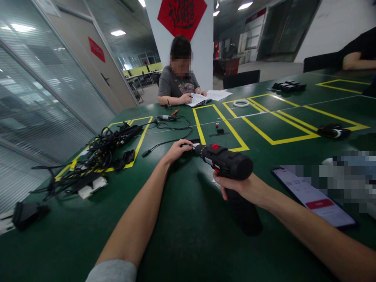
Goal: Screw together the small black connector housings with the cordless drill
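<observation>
My right hand (235, 184) is wrapped round the grip of a black cordless drill (227, 158) with red switches. The drill points away to the left, and its bit meets a small black device (194, 141) on the green table. My left hand (179, 149) is closed on that device from the left, its fingertips beside the bit. A light-coloured part of the device shows by the fingers; the rest is hidden by my hand and the drill's chuck. A thin black cable (155, 148) lies just beyond my left hand.
A heap of black cables and adapters (108, 150) lies at the left. A phone (314, 196) is at the right. Yellow tape (241, 143) marks rectangles on the table (182, 235). A tape roll (241, 103) lies farther back. Across the table a person (179, 78) handles papers.
</observation>
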A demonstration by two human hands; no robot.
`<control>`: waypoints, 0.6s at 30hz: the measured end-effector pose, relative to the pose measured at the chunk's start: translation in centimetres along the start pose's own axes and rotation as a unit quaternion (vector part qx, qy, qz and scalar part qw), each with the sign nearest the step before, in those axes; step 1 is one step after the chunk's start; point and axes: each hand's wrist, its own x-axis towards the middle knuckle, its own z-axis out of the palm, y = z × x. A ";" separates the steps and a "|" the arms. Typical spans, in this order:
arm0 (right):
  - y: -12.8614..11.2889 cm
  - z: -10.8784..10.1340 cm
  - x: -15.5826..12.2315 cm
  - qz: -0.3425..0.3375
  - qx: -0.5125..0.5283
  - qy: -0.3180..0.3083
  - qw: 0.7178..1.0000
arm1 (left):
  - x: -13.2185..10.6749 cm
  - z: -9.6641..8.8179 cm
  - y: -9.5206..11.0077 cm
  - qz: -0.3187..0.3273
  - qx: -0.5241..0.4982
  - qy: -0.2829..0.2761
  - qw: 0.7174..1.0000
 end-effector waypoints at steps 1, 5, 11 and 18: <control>0.0 0.0 0.0 0.000 -0.003 0.001 1.000 | 0.0 0.0 0.0 -0.001 0.000 0.001 1.000; 0.1 0.0 0.0 0.004 -0.011 -0.002 1.000 | -0.1 0.0 0.1 -0.009 -0.006 0.006 1.000; 0.2 0.0 0.0 -0.006 -0.007 -0.001 1.000 | 0.2 0.0 -0.5 -0.004 -0.014 0.005 1.000; 0.1 -0.1 0.0 -0.005 -0.011 -0.008 1.000 | 0.4 0.1 -1.3 -0.005 -0.035 0.003 0.999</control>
